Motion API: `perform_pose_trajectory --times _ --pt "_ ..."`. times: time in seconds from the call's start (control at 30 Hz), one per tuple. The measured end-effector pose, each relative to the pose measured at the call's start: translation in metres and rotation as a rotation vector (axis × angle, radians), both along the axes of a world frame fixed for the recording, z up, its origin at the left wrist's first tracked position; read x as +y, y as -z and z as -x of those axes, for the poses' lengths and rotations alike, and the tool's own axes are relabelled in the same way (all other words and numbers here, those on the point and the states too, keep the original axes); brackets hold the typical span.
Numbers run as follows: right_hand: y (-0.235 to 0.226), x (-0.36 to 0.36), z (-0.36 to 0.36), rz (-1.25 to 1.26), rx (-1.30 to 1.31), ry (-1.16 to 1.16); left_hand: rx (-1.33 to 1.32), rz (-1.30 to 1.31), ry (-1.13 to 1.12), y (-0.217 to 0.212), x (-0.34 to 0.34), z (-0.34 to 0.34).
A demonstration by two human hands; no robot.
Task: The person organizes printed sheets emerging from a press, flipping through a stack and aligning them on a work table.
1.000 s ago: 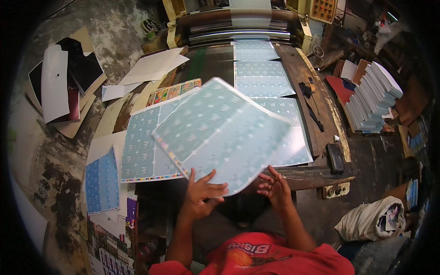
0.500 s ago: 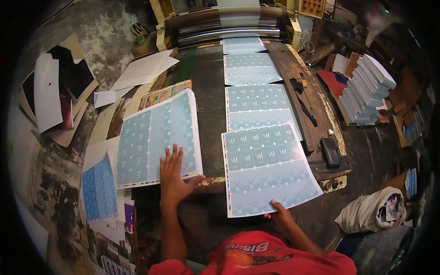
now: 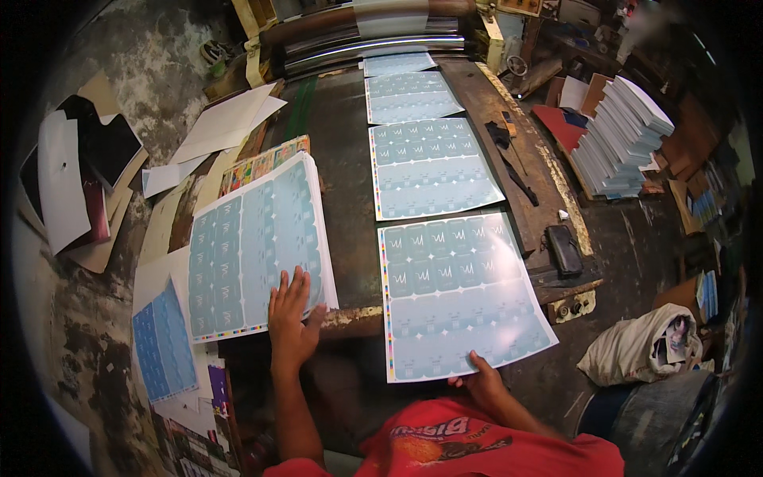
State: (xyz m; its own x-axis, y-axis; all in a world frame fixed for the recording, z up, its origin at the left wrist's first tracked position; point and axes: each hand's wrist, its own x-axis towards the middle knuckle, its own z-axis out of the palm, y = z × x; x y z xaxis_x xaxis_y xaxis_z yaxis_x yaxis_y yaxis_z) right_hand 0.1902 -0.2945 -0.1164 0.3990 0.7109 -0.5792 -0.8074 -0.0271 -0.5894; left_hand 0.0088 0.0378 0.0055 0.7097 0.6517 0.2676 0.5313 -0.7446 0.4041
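My right hand pinches the near edge of a teal printed sheet, thumb on top and fingers beneath. That sheet hangs out past the table's near end, tilted toward me, with glare on its right side. To the left, my left hand rests on the near right corner of a stack of similar printed sheets, its fingers extended and thumb apart. Beyond the held sheet, another printed sheet lies on the dark conveyor bed, with more in line behind it.
Metal rollers span the far end. A black case lies on the bed's right edge. White paper stacks stand at right, above a stuffed white sack. A bluer printed sheet and loose pale sheets lie at left.
The held sheet, which overlapped the one behind it, now shows a dark gap from it. My left hand still rests on the stack. The whole view has shifted slightly.
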Motion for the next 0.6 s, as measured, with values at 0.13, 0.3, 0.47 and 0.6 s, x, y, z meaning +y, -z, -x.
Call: perform_pose_trajectory --times 0.13,0.3,0.47,0.6 --pt "0.009 0.017 -0.013 -0.061 0.02 0.038 -0.092 0.12 -0.115 -0.009 -0.004 -0.007" --pt "0.021 0.036 -0.025 -0.061 -0.02 0.043 -0.127 0.088 -0.19 0.001 0.0 -0.012" --pt "0.042 0.043 -0.035 -0.099 0.003 0.037 -0.136 0.077 -0.214 0.003 -0.004 -0.013" --pt "0.039 0.047 -0.032 -0.139 -0.033 0.077 -0.107 0.056 -0.212 0.004 -0.008 -0.014"
